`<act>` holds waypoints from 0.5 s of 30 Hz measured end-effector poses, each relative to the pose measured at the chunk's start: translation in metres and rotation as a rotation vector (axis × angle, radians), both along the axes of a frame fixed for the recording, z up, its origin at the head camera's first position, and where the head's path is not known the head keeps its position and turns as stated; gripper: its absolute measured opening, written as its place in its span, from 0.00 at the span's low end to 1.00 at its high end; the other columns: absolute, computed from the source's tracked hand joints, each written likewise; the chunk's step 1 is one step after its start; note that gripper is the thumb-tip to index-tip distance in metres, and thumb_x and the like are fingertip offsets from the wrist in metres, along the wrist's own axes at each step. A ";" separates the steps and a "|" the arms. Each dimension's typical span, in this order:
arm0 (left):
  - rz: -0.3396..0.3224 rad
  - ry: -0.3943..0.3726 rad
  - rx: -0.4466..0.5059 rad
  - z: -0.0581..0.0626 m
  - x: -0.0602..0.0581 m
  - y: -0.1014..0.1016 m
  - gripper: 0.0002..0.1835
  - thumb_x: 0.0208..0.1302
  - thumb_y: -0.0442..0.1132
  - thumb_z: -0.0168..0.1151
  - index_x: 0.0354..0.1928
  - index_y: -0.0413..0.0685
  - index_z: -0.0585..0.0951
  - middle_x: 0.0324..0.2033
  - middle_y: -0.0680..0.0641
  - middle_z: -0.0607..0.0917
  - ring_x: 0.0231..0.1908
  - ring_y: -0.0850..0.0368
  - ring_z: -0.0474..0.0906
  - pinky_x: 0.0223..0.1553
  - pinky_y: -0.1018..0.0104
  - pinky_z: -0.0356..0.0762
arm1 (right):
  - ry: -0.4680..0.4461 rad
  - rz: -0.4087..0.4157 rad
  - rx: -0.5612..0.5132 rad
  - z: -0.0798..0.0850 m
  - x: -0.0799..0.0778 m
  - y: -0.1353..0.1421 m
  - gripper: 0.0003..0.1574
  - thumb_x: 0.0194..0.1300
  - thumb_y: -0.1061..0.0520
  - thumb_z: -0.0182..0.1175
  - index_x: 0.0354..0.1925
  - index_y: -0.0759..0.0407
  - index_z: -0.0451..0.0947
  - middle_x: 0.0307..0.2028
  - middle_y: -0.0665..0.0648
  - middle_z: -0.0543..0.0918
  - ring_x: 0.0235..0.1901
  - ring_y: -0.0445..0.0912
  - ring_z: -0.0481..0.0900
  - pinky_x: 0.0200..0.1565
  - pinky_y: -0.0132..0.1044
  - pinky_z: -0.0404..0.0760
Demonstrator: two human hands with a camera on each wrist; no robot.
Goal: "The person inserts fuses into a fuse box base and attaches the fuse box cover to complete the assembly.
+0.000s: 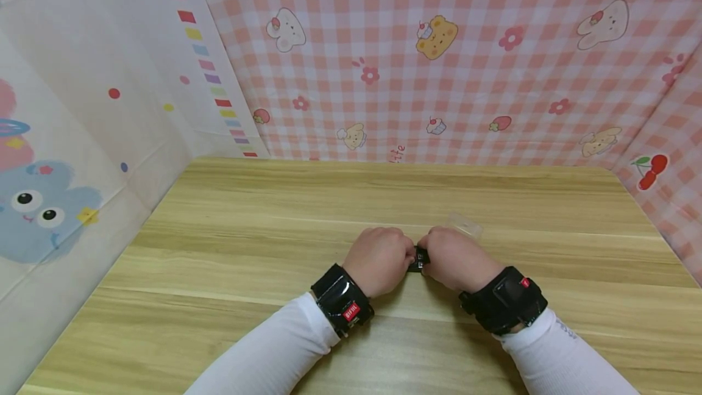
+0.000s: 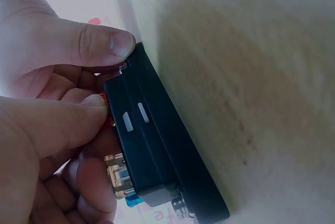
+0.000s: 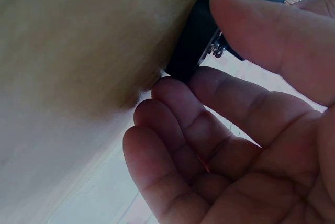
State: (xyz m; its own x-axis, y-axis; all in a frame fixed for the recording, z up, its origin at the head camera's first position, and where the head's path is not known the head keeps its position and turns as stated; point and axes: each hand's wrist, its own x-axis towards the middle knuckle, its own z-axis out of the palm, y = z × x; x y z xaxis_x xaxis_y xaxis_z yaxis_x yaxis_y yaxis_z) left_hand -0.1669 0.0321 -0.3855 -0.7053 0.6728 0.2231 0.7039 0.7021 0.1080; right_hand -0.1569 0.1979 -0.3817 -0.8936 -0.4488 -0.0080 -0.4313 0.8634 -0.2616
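Note:
A small black fuse box [image 1: 419, 259] is between the two hands above the wooden table. My right hand [image 1: 460, 258] grips one end, thumb on its side and index finger at the edge. In the left wrist view, the thumb and finger of my left hand [image 1: 379, 259] pinch a small red fuse [image 2: 110, 117] at the box's face, mostly hidden by the fingers. Beside it, a clear amber fuse [image 2: 120, 177] and a blue fuse [image 2: 134, 200] stick out. Metal terminals [image 3: 216, 48] show at the box's end.
A clear plastic cover [image 1: 465, 225] lies on the wooden table [image 1: 247, 249] just beyond the right hand. A pink checked cloth [image 1: 384, 102] hangs behind the table, and a white printed cloth [image 1: 148, 120] hangs at the left.

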 end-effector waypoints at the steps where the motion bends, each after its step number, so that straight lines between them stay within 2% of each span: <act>1: -0.001 0.003 -0.002 0.000 0.000 0.000 0.06 0.59 0.45 0.62 0.26 0.62 0.85 0.24 0.62 0.79 0.27 0.66 0.72 0.31 0.64 0.72 | 0.001 0.000 0.001 0.000 0.000 0.000 0.10 0.45 0.62 0.69 0.21 0.51 0.77 0.20 0.49 0.71 0.23 0.43 0.65 0.27 0.36 0.68; 7: -0.001 0.033 -0.018 0.000 0.000 0.000 0.06 0.59 0.45 0.62 0.26 0.64 0.85 0.24 0.62 0.79 0.27 0.66 0.72 0.30 0.63 0.71 | 0.002 0.004 -0.003 0.000 0.000 0.000 0.10 0.45 0.62 0.69 0.21 0.51 0.77 0.20 0.49 0.71 0.23 0.43 0.66 0.26 0.36 0.68; 15: 0.003 0.034 -0.031 0.000 -0.002 -0.002 0.05 0.60 0.48 0.62 0.29 0.65 0.86 0.26 0.61 0.81 0.29 0.63 0.73 0.31 0.61 0.71 | 0.012 0.011 -0.001 -0.001 -0.001 0.001 0.10 0.45 0.62 0.69 0.21 0.51 0.77 0.20 0.49 0.71 0.23 0.43 0.66 0.26 0.36 0.69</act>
State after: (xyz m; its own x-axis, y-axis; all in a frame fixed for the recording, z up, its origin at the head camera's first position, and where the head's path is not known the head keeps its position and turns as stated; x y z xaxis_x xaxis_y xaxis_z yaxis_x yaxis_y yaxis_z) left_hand -0.1685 0.0302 -0.3854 -0.6998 0.6775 0.2263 0.7045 0.7070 0.0621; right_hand -0.1575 0.1993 -0.3825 -0.8886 -0.4587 0.0035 -0.4440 0.8582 -0.2575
